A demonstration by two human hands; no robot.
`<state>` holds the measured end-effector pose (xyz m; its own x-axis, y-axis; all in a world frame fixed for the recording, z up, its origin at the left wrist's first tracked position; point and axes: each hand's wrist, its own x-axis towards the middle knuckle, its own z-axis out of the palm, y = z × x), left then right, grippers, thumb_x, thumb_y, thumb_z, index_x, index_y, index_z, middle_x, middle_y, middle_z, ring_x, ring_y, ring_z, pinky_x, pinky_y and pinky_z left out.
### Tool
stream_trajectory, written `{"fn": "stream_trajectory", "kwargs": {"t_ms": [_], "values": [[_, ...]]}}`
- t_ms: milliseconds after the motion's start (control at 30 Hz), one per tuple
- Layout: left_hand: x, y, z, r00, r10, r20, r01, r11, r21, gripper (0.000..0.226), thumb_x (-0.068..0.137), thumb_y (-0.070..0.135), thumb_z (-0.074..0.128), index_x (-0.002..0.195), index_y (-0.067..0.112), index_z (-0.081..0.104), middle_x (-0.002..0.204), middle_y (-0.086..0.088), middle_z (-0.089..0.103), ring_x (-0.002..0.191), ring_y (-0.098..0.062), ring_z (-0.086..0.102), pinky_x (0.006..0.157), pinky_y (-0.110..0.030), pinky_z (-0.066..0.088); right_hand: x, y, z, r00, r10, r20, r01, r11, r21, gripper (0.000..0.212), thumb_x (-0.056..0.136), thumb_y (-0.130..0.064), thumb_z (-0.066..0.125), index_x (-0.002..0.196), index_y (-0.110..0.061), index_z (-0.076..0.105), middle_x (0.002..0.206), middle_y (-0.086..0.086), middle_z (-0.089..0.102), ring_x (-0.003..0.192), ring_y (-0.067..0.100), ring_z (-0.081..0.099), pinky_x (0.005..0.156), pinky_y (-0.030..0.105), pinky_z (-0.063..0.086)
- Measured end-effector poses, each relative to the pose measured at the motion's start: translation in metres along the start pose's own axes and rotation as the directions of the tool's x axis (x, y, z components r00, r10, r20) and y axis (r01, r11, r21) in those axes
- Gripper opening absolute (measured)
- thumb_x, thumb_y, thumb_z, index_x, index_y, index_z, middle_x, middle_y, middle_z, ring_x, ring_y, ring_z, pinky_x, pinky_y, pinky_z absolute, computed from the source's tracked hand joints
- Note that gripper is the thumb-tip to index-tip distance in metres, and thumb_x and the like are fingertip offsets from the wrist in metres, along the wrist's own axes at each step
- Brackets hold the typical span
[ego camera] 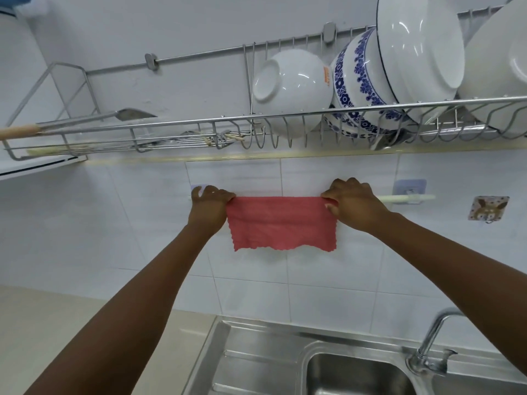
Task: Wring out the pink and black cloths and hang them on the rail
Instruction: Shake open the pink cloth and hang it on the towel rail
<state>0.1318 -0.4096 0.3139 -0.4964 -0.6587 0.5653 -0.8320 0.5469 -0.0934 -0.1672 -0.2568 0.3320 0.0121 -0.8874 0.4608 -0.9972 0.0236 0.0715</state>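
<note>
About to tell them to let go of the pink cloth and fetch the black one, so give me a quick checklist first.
1. Pink scalloped-edge cloth draped over the white wall rail: ok.
2. Cloth spread flat, not bunched: ok.
3. Left hand and right hand gripping the top corners: ok.
4. Free rail space to the right: ok.
5. Black cloth located: not ok, not in view.
6. Cloth wrung dry: cannot tell.

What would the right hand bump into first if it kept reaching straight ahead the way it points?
Most likely the white rail and the tiled wall just behind it. The right hand already grips the pink cloth at the rail, though depth is hard to judge.
</note>
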Motion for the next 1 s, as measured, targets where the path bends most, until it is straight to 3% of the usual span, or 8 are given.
{"fn": "stream_trajectory", "kwargs": {"t_ms": [100, 233, 367, 500, 633, 800, 933, 1000], "values": [[-0.001, -0.01, -0.005, 0.996, -0.055, 0.075, 0.05, 0.997, 0.063, 0.048, 0.085, 0.0, 0.044, 0.125, 0.021, 0.061, 0.128, -0.001, 0.062, 0.132, -0.028, 0.04, 0.115, -0.05, 0.006, 0.0, -0.01, 0.001, 0.997, -0.076, -0.023, 0.078, 0.993, 0.085, 0.026, 0.093, -0.023, 0.048, 0.108, -0.012, 0.066, 0.111, 0.008, 0.062, 0.098, 0.029, 0.053, 0.083, 0.041, 0.046], [-0.007, -0.017, -0.007, 0.994, -0.088, 0.059, 0.076, 0.98, 0.183, 0.046, 0.084, 0.002, 0.044, 0.124, 0.02, 0.059, 0.135, -0.002, 0.053, 0.133, -0.027, 0.035, 0.114, -0.047, 0.011, -0.001, -0.015, 0.006, 0.991, -0.124, -0.051, 0.129, 0.983, 0.131, 0.021, 0.089, -0.013, 0.052, 0.094, -0.001, 0.069, 0.097, 0.014, 0.063, 0.086, 0.028, 0.055, 0.076, 0.043, 0.05], [-0.01, -0.026, -0.01, 0.983, -0.169, 0.079, 0.145, 0.96, 0.239, 0.047, 0.084, 0.001, 0.046, 0.128, 0.016, 0.053, 0.143, -0.006, 0.044, 0.135, -0.031, 0.031, 0.111, -0.048, 0.02, 0.001, -0.015, 0.003, 0.989, -0.123, -0.081, 0.136, 0.976, 0.168, 0.018, 0.087, -0.008, 0.056, 0.094, -0.002, 0.071, 0.097, 0.015, 0.064, 0.086, 0.03, 0.057, 0.076, 0.042, 0.051], [-0.013, -0.017, -0.008, 0.999, -0.035, -0.009, 0.036, 0.99, 0.133, 0.055, 0.073, -0.01, 0.046, 0.122, 0.011, 0.06, 0.126, -0.011, 0.061, 0.12, -0.034, 0.05, 0.102, -0.05, 0.031, 0.001, -0.018, 0.005, 0.988, -0.124, -0.089, 0.14, 0.97, 0.201, 0.021, 0.089, -0.011, 0.055, 0.102, -0.004, 0.07, 0.103, 0.014, 0.065, 0.092, 0.03, 0.058, 0.081, 0.041, 0.051], [-0.019, -0.021, -0.007, 0.997, 0.001, 0.083, -0.017, 0.982, 0.187, 0.061, 0.078, -0.008, 0.044, 0.135, 0.013, 0.049, 0.138, -0.008, 0.055, 0.129, -0.034, 0.043, 0.111, -0.056, 0.016, 0.002, -0.021, 0.003, 0.986, -0.163, -0.018, 0.163, 0.967, 0.198, 0.023, 0.089, -0.01, 0.055, 0.108, -0.006, 0.068, 0.112, 0.013, 0.065, 0.101, 0.031, 0.057, 0.087, 0.042, 0.05], [-0.017, -0.022, -0.01, 0.983, -0.085, 0.162, 0.036, 0.958, 0.285, 0.053, 0.084, 0.004, 0.047, 0.136, 0.013, 0.045, 0.138, -0.008, 0.053, 0.134, -0.035, 0.035, 0.115, -0.057, 0.006, 0.005, -0.031, -0.003, 0.982, -0.136, 0.128, 0.108, 0.972, 0.207, 0.042, 0.093, -0.017, 0.052, 0.135, -0.014, 0.048, 0.147, 0.005, 0.044, 0.134, 0.023, 0.04, 0.113, 0.033, 0.031], [-0.026, -0.024, -0.001, 0.989, -0.131, 0.072, 0.108, 0.959, 0.261, 0.056, 0.071, -0.01, 0.048, 0.123, 0.009, 0.056, 0.121, -0.011, 0.065, 0.121, -0.041, 0.049, 0.112, -0.064, 0.014, -0.002, -0.033, 0.001, 0.984, -0.079, 0.159, 0.061, 0.992, 0.113, 0.052, 0.094, -0.025, 0.05, 0.143, -0.02, 0.035, 0.154, -0.001, 0.032, 0.143, 0.021, 0.026, 0.119, 0.043, 0.009], [-0.03, -0.03, 0.002, 0.989, -0.14, 0.048, 0.124, 0.962, 0.244, 0.06, 0.071, -0.012, 0.048, 0.126, 0.01, 0.053, 0.127, -0.009, 0.062, 0.122, -0.042, 0.047, 0.111, -0.065, 0.012, -0.005, -0.037, 0.005, 0.979, -0.073, 0.19, 0.068, 0.997, 0.032, 0.057, 0.094, -0.027, 0.047, 0.147, -0.022, 0.024, 0.158, -0.004, 0.023, 0.146, 0.023, 0.018, 0.119, 0.048, 0.004]]}}
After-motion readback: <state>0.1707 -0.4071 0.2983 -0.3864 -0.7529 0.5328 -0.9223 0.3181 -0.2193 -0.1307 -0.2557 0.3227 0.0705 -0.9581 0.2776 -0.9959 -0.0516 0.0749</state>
